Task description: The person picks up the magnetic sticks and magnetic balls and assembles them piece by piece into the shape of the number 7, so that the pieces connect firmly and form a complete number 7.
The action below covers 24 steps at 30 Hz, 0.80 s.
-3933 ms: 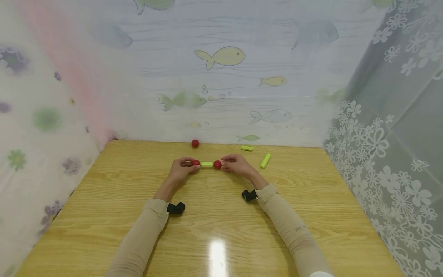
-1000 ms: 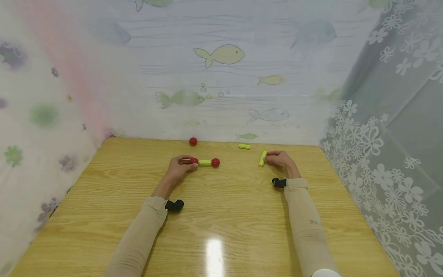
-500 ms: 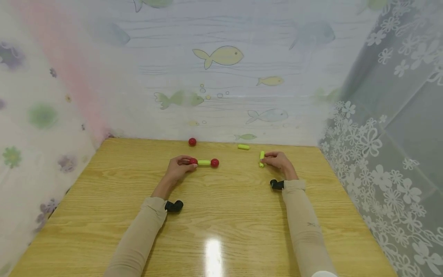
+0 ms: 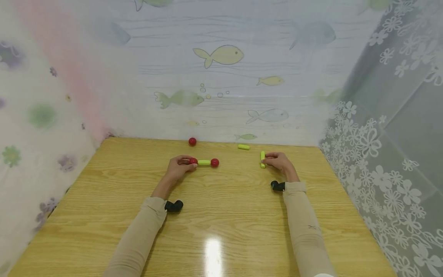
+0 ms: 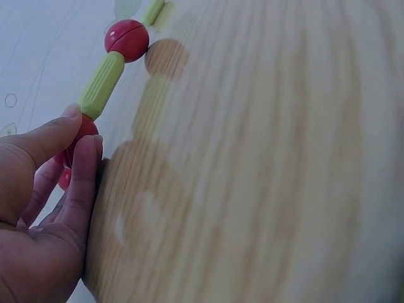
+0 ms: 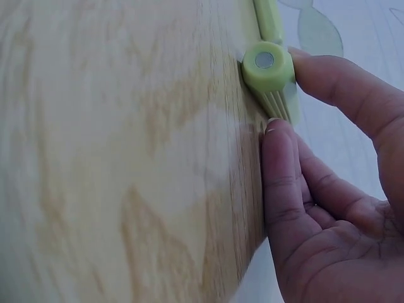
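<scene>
In the head view, my left hand grips the red ball at the left end of a joined piece. A yellow-green magnetic rod links that ball to a second red ball, lying level on the table. To the right, my right hand pinches a separate yellow-green magnetic rod between thumb and fingers. The right wrist view shows this rod lying on the wood, a round metal disc in its near end. My left thumb and fingers partly cover the gripped ball.
A loose red ball sits at the table's back edge. Another yellow-green rod lies right of it, near the patterned curtain. Wood-grain table spreads in front. A black wrist camera is on each sleeve.
My right hand has left the right-end red ball and moved right to the separate rod. That rod has turned from slanted to nearly straight away from me. My left hand keeps its hold.
</scene>
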Each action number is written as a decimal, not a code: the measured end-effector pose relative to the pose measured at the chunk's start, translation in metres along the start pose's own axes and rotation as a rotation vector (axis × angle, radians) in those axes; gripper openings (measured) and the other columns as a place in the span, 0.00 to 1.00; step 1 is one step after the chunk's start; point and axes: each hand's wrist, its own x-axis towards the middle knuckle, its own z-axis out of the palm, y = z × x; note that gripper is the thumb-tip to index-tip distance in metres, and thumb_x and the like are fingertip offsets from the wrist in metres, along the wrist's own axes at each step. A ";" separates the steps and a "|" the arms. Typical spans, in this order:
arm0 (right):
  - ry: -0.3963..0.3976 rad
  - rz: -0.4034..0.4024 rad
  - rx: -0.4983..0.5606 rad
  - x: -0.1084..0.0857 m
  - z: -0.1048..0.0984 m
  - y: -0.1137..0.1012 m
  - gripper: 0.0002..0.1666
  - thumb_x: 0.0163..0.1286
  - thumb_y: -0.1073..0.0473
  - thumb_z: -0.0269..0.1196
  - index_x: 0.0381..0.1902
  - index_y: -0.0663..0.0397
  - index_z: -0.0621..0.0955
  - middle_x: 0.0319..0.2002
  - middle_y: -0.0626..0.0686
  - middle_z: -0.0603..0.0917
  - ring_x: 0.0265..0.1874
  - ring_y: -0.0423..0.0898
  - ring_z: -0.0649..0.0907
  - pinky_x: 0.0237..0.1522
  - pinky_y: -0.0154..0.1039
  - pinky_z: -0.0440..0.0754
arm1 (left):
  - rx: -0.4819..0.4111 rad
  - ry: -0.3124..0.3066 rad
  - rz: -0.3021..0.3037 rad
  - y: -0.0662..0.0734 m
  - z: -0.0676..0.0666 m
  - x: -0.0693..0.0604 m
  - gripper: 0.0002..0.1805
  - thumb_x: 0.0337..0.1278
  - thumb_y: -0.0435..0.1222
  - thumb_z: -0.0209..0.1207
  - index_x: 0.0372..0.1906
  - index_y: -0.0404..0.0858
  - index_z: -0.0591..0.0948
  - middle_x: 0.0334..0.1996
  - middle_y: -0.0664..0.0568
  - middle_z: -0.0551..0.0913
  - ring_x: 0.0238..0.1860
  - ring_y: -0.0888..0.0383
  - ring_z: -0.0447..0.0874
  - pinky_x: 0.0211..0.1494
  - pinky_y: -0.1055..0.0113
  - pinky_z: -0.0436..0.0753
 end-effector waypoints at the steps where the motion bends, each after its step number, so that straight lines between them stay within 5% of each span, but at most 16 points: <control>1: -0.003 0.002 0.004 0.000 0.000 0.000 0.34 0.73 0.57 0.66 0.71 0.65 0.71 0.64 0.66 0.75 0.60 0.56 0.77 0.62 0.46 0.77 | 0.000 0.000 -0.001 0.000 0.000 0.000 0.24 0.62 0.34 0.70 0.61 0.32 0.78 0.57 0.37 0.82 0.46 0.58 0.84 0.46 0.72 0.84; 15: -0.002 0.002 -0.058 0.002 -0.001 0.001 0.27 0.75 0.59 0.61 0.68 0.63 0.75 0.64 0.66 0.75 0.58 0.56 0.77 0.53 0.39 0.78 | -0.017 -0.001 -0.008 0.000 -0.001 -0.001 0.24 0.61 0.35 0.71 0.60 0.33 0.79 0.56 0.38 0.82 0.46 0.56 0.85 0.47 0.71 0.84; 24: 0.018 -0.015 -0.138 0.000 0.001 -0.003 0.26 0.75 0.57 0.62 0.66 0.64 0.77 0.65 0.67 0.74 0.60 0.60 0.76 0.60 0.49 0.77 | -0.019 0.002 0.011 -0.001 0.000 0.000 0.24 0.60 0.33 0.71 0.60 0.32 0.79 0.55 0.37 0.82 0.45 0.58 0.85 0.47 0.71 0.84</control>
